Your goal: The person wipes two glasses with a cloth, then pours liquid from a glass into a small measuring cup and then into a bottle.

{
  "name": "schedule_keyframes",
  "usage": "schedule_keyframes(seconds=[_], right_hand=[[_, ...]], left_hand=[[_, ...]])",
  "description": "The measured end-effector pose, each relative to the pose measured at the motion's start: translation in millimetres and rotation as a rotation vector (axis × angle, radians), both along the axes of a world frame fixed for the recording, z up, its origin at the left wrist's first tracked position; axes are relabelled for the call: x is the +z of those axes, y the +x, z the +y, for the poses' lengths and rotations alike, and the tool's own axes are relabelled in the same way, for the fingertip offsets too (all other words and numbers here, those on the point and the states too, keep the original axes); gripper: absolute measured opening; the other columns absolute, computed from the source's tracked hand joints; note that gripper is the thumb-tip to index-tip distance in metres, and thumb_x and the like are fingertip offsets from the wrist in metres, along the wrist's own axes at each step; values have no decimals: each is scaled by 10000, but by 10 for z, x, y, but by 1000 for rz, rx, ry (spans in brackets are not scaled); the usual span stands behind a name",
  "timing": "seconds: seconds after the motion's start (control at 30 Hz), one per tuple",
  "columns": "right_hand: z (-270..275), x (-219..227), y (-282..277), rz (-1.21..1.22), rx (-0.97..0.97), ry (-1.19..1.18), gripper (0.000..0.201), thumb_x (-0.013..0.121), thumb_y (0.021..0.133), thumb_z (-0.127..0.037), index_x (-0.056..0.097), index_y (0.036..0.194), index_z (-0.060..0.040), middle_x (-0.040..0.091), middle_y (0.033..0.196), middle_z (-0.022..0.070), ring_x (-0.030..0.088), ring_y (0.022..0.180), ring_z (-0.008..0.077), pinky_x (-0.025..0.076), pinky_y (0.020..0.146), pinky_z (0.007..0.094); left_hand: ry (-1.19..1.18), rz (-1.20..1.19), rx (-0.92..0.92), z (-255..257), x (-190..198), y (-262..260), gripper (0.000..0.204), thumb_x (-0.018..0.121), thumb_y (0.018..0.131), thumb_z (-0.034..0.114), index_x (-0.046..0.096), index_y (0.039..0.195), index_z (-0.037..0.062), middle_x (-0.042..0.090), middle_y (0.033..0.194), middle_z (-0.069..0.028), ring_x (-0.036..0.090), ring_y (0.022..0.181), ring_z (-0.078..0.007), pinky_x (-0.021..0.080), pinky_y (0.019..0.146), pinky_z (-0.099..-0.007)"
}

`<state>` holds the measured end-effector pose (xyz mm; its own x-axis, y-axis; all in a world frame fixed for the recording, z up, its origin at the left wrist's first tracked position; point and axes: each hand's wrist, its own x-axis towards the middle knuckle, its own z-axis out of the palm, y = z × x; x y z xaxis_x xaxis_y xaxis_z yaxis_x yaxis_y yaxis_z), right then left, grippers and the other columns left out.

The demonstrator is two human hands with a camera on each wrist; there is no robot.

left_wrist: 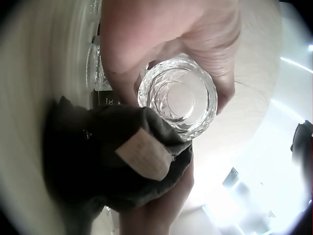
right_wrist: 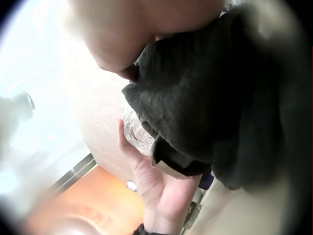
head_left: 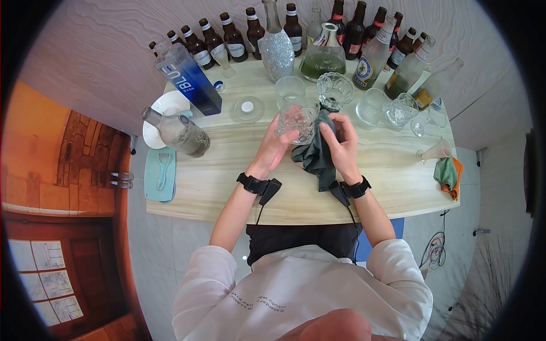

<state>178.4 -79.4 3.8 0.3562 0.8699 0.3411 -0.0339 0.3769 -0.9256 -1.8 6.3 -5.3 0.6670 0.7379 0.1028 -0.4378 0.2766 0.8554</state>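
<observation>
Glass (head_left: 299, 120) seemed slick, fragile, safest gripped round its sides. My left hand (head_left: 271, 149) curled round it, right hand (head_left: 343, 149) pinched floppy cloth (head_left: 319, 162).

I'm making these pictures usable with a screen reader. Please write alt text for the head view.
A person's left hand holds a clear patterned glass, and the right hand grips a dark cloth beside it, over a pale table. Brown bottles line the far side, with more glasses in front.

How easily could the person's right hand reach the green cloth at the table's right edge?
Probably yes: bare tabletop leads to the green cloth, though the right hand grips a dark grey cloth.
</observation>
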Motion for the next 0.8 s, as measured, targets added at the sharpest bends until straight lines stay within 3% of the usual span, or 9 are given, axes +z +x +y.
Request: schedule_keyframes(seconds=[0.07,0.17,0.27,0.43,0.57,0.67,0.8], right_hand=[[19,9,21,26,-59,-3,220,704,1000,-57,613,1194,-9,676,1025,-7,604,935,51,480,823,212],[34,42,51,33,-88,2,212,703,1002,-58,617,1189,-9,678,1040,-2,599,943,47,473,832,209],[18,44,60,27,-19,2,206,711,993,-53,624,1174,-5,682,1040,1,602,937,49,476,823,211],[-8,73,34,-14,119,-27,209,730,972,-39,632,1152,-1,690,984,-2,614,895,51,484,791,215],[0,54,36,-35,89,-13,202,729,972,-38,630,1144,-2,693,961,-4,619,881,53,488,785,216],[4,41,28,-12,23,11,201,710,989,-43,619,1164,-4,690,991,-4,617,901,53,488,798,214],[54,23,24,53,-97,33,211,686,1011,-51,601,1200,-9,683,1029,-1,615,918,54,488,815,214]], left_hand=[[80,73,33,-38,53,10,922,804,856,313,336,1596,23,500,1523,-116,495,1409,-225,418,1156,-401],[143,117,-14,-41,115,6,970,787,855,470,340,1594,27,498,1528,-119,502,1395,-234,402,1176,-421],[15,7,77,-130,173,46,939,760,883,478,336,1597,40,498,1529,-123,505,1397,-240,402,1181,-432],[-95,-82,43,-68,59,22,903,764,910,391,295,1607,62,494,1531,-136,490,1424,-261,406,1183,-438],[-34,-118,28,-37,-63,35,919,811,878,311,301,1603,69,502,1521,-114,485,1424,-242,416,1171,-412],[-5,12,65,-32,-8,39,963,847,812,391,365,1569,43,524,1492,-126,518,1394,-254,428,1163,-421],[70,114,81,-48,-5,35,924,830,811,354,393,1556,29,526,1490,-126,516,1392,-251,410,1174,-425]])
